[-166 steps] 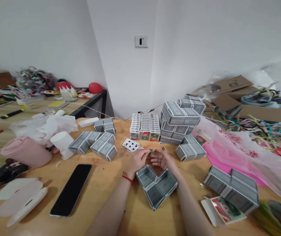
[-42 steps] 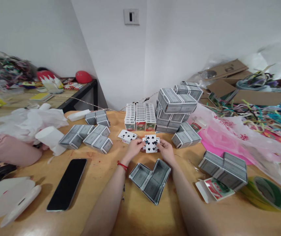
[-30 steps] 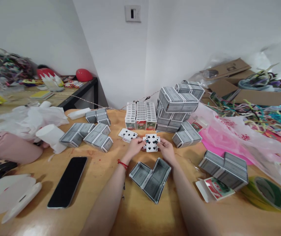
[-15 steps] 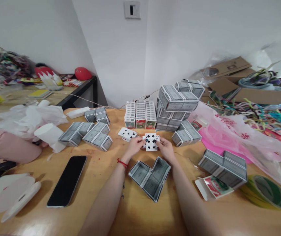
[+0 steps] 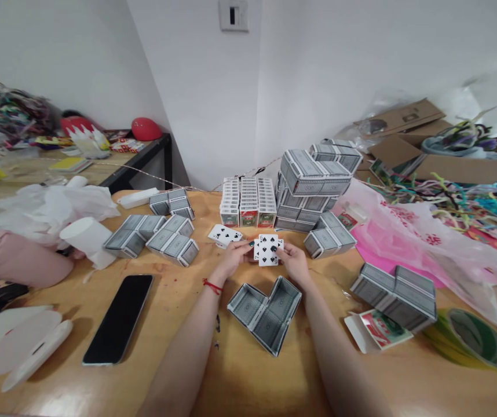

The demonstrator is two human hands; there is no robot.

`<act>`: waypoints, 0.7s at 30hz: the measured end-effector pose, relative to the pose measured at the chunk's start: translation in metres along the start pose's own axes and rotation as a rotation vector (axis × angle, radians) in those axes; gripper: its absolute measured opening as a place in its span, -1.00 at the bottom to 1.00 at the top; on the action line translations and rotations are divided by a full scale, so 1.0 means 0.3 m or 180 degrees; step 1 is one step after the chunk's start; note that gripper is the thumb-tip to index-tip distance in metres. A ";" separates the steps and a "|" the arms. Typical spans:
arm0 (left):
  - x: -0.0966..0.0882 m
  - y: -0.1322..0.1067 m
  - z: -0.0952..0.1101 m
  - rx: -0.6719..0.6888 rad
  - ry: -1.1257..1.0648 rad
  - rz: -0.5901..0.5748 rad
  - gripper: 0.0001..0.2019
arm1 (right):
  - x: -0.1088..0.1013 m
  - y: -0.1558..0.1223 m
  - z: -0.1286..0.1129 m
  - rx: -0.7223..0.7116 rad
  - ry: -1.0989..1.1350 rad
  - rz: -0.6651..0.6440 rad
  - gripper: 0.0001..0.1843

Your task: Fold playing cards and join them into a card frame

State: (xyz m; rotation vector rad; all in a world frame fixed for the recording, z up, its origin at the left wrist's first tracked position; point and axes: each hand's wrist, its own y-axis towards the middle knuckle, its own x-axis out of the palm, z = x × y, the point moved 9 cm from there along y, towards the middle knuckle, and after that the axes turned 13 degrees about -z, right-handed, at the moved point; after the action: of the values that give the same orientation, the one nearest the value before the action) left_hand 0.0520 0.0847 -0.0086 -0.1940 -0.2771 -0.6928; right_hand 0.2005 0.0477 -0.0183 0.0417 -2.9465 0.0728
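Head view: right fingers clamped on crossed cards; left fingers at their edge, grip unclear

The left hand wears dark nail polish and a red bracelet.

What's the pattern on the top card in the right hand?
Six large black spades on white; the head view shows the top card in the right hand.

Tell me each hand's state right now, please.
Left hand: at the left edge of the playing cards; grip cannot be told.
Right hand: closed, holding the playing cards at their right edge.
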 end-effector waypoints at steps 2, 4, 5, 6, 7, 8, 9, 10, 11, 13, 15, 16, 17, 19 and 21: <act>0.008 -0.003 -0.003 -0.0013 -0.0244 -0.0133 -0.71 | 0.000 -0.003 -0.006 -0.0022 0.0003 0.0017 -0.65; 0.018 -0.003 0.000 -0.0014 -0.0196 -0.0260 -0.71 | -0.001 -0.005 -0.010 -0.0046 0.0000 0.0043 -0.66; 0.024 -0.002 0.001 -0.0022 -0.0148 -0.0312 -0.71 | -0.003 -0.006 -0.011 -0.0061 -0.0013 0.0065 -0.66; 0.029 -0.001 0.001 -0.0036 -0.0113 -0.0357 -0.71 | -0.004 -0.007 -0.012 -0.0074 -0.0031 0.0086 -0.66; 0.031 0.001 -0.001 -0.0057 -0.0096 -0.0383 -0.71 | -0.006 -0.008 -0.012 -0.0085 -0.0053 0.0106 -0.66; 0.032 0.003 -0.004 -0.0083 -0.0095 -0.0389 -0.70 | -0.009 -0.008 -0.012 -0.0098 -0.0084 0.0131 -0.66; 0.031 0.004 -0.008 -0.0114 -0.0107 -0.0384 -0.69 | -0.011 -0.009 -0.013 -0.0112 -0.0135 0.0151 -0.66; 0.030 0.006 -0.012 -0.0148 -0.0116 -0.0382 -0.69 | -0.013 -0.009 -0.013 -0.0126 -0.0204 0.0164 -0.66; 0.029 0.007 -0.017 -0.0183 -0.0112 -0.0391 -0.68 | -0.015 -0.009 -0.012 -0.0137 -0.0288 0.0180 -0.65; 0.032 0.010 -0.023 -0.0240 -0.0054 -0.0434 -0.68 | -0.018 -0.010 -0.011 -0.0153 -0.0465 0.0215 -0.64; 0.037 0.012 -0.024 -0.0264 0.0039 -0.0456 -0.68 | -0.018 -0.010 -0.006 -0.0146 -0.0580 0.0218 -0.63; 0.040 0.013 -0.022 -0.0268 0.0080 -0.0448 -0.69 | -0.018 -0.010 -0.003 -0.0138 -0.0614 0.0215 -0.63; 0.044 0.013 -0.020 -0.0276 0.0112 -0.0435 -0.69 | -0.017 -0.010 0.001 -0.0130 -0.0648 0.0203 -0.63; 0.053 0.013 -0.016 -0.0310 0.0170 -0.0389 -0.68 | -0.015 -0.010 0.005 -0.0131 -0.0742 0.0199 -0.65; 0.062 0.012 -0.011 -0.0353 0.0229 -0.0330 -0.68 | -0.017 -0.009 0.007 -0.0148 -0.0833 0.0225 -0.67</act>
State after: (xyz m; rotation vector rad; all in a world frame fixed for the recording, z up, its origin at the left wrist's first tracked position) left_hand 0.0685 0.0755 -0.0062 -0.2612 -0.1809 -0.8170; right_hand 0.2053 0.0448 -0.0211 -0.0649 -3.2098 0.0093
